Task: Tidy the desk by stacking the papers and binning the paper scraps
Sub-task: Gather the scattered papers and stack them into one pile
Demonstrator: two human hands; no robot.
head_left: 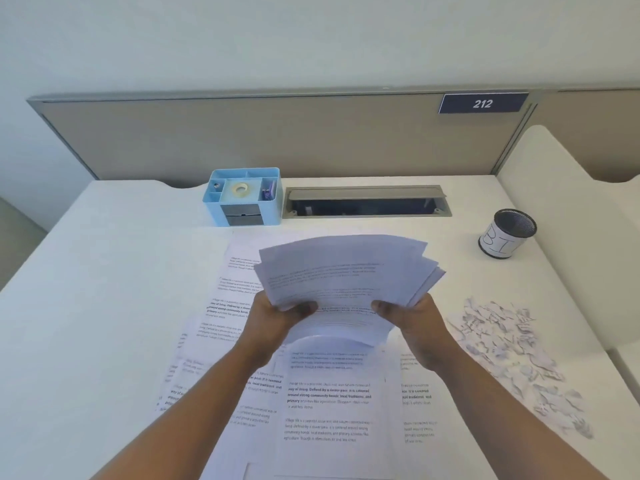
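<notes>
Papers (343, 278): a fanned bundle is being held up above the table (104, 306), both hands gripping its near edge, thumbs on top.
Left hand (273, 317): its grip is clamping the bundle's near left corner.
Right hand (412, 317): its grip is pinching the near right corner.
Loose sheets (329, 403): lying flat right under both grips, overlapping, not yet gathered.
Handling: the bundle is looking light, limp and slippery; sheets are sliding askew, so squaring them probably needs hands on opposite edges.
Scraps (512, 355): a torn pile is sitting just right of the right grip.
Bin (507, 233): a small mesh cup is standing beyond the scraps.
</notes>
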